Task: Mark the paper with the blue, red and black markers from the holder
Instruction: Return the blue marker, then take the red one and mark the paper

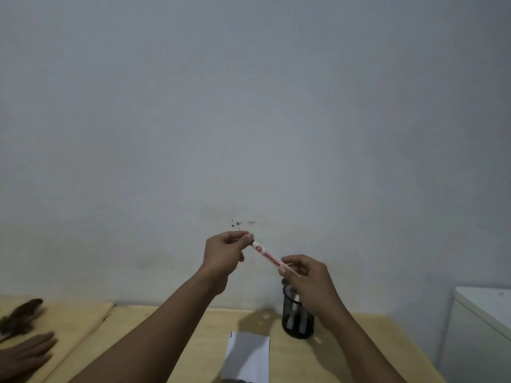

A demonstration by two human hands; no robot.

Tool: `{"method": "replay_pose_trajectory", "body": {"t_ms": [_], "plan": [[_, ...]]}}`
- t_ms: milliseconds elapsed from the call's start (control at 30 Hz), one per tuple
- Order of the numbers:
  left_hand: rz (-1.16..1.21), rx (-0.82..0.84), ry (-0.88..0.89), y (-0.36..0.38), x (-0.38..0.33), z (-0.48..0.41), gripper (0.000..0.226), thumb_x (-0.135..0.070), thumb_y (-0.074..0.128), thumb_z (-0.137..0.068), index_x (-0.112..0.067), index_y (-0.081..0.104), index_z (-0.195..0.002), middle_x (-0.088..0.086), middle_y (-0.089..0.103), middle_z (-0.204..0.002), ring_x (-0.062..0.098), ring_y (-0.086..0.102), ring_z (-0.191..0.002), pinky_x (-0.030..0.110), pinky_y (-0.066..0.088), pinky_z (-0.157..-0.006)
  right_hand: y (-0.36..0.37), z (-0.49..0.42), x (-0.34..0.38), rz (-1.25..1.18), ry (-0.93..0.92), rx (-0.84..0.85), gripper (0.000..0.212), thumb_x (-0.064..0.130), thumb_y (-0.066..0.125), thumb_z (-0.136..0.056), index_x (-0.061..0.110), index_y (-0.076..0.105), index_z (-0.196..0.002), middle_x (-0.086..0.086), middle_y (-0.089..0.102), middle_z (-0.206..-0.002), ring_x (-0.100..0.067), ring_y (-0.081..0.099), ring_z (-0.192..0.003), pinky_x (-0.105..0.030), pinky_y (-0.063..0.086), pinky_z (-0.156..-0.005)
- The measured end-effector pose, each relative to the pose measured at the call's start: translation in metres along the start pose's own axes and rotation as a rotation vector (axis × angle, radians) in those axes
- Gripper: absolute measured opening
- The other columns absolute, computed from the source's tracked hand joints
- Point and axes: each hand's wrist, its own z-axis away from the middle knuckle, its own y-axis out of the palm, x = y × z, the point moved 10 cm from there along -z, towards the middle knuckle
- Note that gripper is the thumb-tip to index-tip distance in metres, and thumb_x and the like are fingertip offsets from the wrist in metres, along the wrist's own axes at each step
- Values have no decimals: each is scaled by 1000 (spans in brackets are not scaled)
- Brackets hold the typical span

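I hold a white marker with red lettering, the red marker (267, 255), up in front of the wall, slanting down to the right. My left hand (224, 252) grips its upper end, where a red cap shows between the fingers. My right hand (305, 275) pinches the lower end of the barrel. Below my right hand a black mesh holder (298, 316) stands on the wooden table (199, 338), with pale marker barrels visible through the mesh. A white sheet of paper (247, 355) lies on the table between my forearms.
Another person's hand (26, 355) rests on a second wooden table at the lower left, beside a dark feathery object (20, 316). A white cabinet (481, 327) stands at the right. The plain grey wall fills the background.
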Motion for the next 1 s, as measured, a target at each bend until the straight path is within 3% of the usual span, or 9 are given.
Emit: {"method": "replay_pose_trajectory", "body": {"t_ms": [133, 200, 333, 567, 767, 867, 1000], "plan": [[32, -20, -85, -33, 9, 20, 16, -24, 74, -88, -14, 77, -99, -1, 78, -91, 18, 49, -68, 29, 38, -57, 27, 14, 19, -658, 133, -53, 16, 10, 71, -90, 2, 73, -104, -9, 72, -86, -20, 71, -76, -35, 61, -74], [66, 9, -118, -35, 13, 31, 16, -27, 75, -86, -15, 78, -97, -3, 80, -90, 18, 49, -71, 29, 38, -58, 47, 21, 29, -790, 173, -37, 12, 9, 70, -90, 3, 73, -99, -8, 73, -82, -20, 70, -77, -36, 59, -76], [157, 10, -219, -41, 21, 46, 17, -30, 75, -85, -15, 78, -94, -4, 80, -91, 17, 48, -74, 31, 37, -64, 69, 31, 47, -749, 101, -18, 7, 6, 68, -91, 1, 73, -92, -11, 76, -78, -21, 71, -74, -31, 63, -76], [212, 10, -420, -49, 45, 49, 15, -30, 79, -82, -17, 75, -89, -5, 80, -90, 12, 47, -69, 29, 37, -61, 72, 38, 48, -594, -21, -26, 13, 1, 74, -86, -5, 73, -98, -20, 76, -82, -25, 72, -75, -29, 62, -77], [235, 20, -477, -48, 69, 42, 20, -29, 81, -81, -12, 75, -91, -2, 79, -77, 11, 49, -59, 27, 45, -57, 73, 44, 39, -430, -71, 29, 13, 5, 79, -83, 9, 80, -95, -7, 81, -94, -17, 75, -90, -25, 59, -81], [229, 6, -485, -47, 82, 39, 20, -28, 80, -82, -10, 75, -89, -2, 77, -72, 11, 50, -58, 28, 46, -55, 75, 46, 38, -313, -129, 85, 17, -2, 73, -86, 10, 81, -93, 0, 80, -102, -10, 73, -101, -21, 56, -85], [115, -153, -373, -77, 94, 30, 17, -29, 79, -83, -12, 76, -84, -2, 78, -79, 17, 52, -67, 29, 45, -60, 78, 51, 29, -218, -146, 162, 24, -10, 67, -88, 8, 81, -94, 9, 79, -106, -3, 71, -107, -15, 53, -87]]}}
